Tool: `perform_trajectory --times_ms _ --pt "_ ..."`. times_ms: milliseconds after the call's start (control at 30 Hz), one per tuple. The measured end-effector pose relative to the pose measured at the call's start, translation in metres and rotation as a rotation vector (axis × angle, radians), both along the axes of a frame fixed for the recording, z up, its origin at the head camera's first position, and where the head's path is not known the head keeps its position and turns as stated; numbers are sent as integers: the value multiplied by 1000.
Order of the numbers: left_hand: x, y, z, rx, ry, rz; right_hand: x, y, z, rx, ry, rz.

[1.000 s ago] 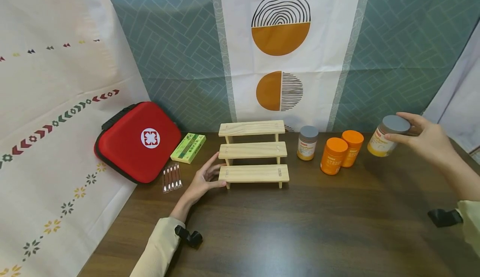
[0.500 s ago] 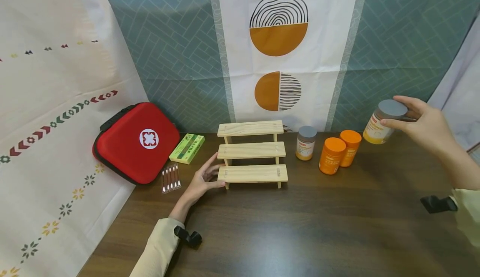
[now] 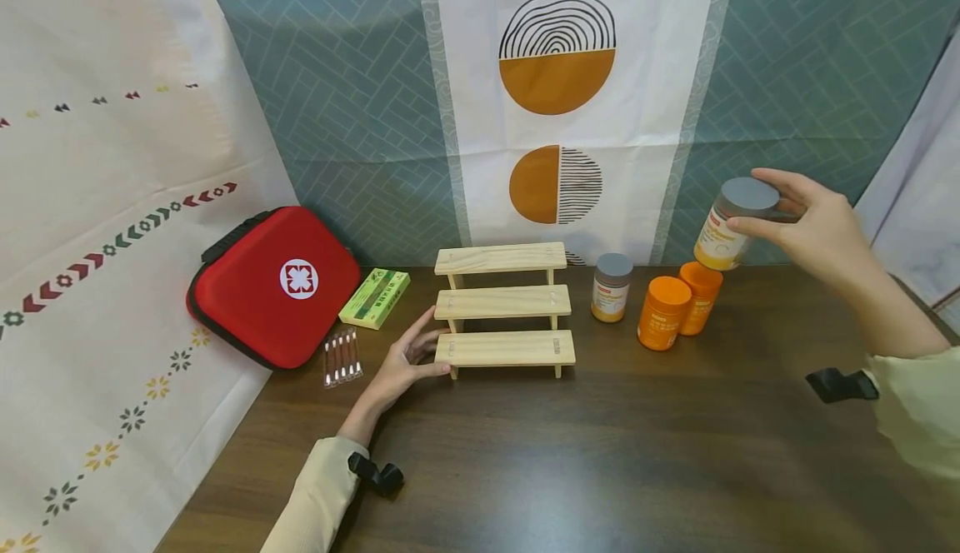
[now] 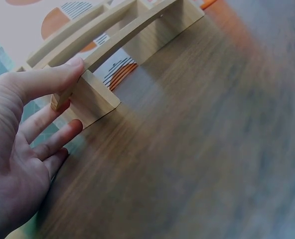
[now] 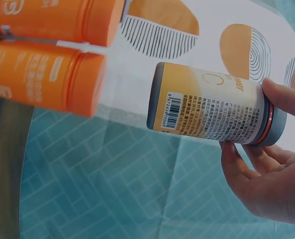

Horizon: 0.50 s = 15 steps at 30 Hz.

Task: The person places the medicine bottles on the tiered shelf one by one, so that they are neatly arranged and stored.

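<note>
My right hand (image 3: 813, 224) grips a supplement jar (image 3: 727, 224) by its grey lid, thumb on the near side and fingers behind. The jar is raised over the table's right part, slightly tilted, its base overlapping an orange jar in the head view. In the right wrist view, the held jar (image 5: 207, 102) shows its barcode side and yellow-and-white label. My left hand (image 3: 401, 366) pinches the left end of the lowest step of a three-tier wooden stand (image 3: 504, 349). The left wrist view shows the thumb on top of that step (image 4: 127, 32) and fingers beneath it.
Two orange jars (image 3: 663, 313) stand close together right of the stand. Another grey-lidded jar (image 3: 611, 288) stands between them and the stand. On the left lie a red first-aid case (image 3: 277, 286), a green-yellow box (image 3: 374, 297) and a pack of cotton swabs (image 3: 342, 357).
My right hand has lifted the grey-lidded jar and carried it leftward, from right of the orange jars to above them. The left hand stays at the stand.
</note>
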<state>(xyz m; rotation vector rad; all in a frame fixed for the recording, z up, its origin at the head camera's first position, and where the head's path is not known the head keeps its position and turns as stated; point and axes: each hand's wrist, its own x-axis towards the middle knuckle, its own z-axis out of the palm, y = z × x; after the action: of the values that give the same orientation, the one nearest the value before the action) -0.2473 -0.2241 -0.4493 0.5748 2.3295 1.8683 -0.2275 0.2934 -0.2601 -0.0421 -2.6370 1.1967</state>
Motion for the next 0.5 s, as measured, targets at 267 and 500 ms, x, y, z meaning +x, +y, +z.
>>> perform_trajectory --times_ms 267,500 --pt "1 1 -1 -9 -10 17 -9 -22 6 -81 31 48" --pt "1 2 -1 -16 -8 35 -18 -55 15 -133 73 92"
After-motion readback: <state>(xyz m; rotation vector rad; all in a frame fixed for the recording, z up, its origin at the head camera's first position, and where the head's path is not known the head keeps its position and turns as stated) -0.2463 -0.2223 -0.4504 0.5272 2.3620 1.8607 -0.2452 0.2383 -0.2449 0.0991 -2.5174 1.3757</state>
